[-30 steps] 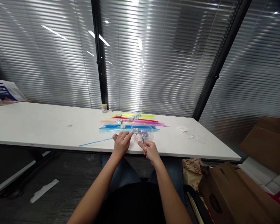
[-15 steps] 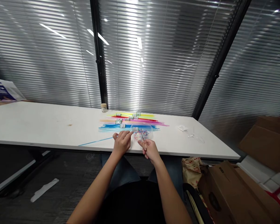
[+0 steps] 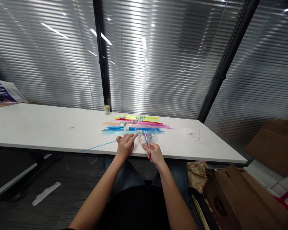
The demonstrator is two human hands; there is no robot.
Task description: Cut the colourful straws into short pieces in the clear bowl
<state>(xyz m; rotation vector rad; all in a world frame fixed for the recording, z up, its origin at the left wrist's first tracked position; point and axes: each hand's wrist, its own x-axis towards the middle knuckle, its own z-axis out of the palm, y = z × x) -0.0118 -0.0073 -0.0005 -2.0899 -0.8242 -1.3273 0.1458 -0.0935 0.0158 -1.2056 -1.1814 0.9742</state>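
Note:
My left hand [image 3: 126, 144] is closed around a thin blue straw [image 3: 99, 146], whose long end sticks out to the left over the table. In my right hand [image 3: 155, 152] is a pair of scissors [image 3: 147, 142], blades pointing away from me. The blades lie over a clear round bowl [image 3: 155, 137] that holds small cut pieces [image 3: 142, 138] in mixed colours. My left fingertips are at the bowl's left side, close to the blades. Whether the blades touch the straw is too small to tell.
Behind the bowl lie bundles of coloured straws [image 3: 110, 130] with paper labels. A small lidded jar [image 3: 107, 110] stands at the back edge of the white table [image 3: 43, 127]. To the right are clear plastic scraps [image 3: 196, 139]. Cardboard boxes [image 3: 240, 195] stand at the lower right.
The scissor blades have shifted slightly over the bowl. Both hands stay almost in place, and the straw's far end has tipped a little lower.

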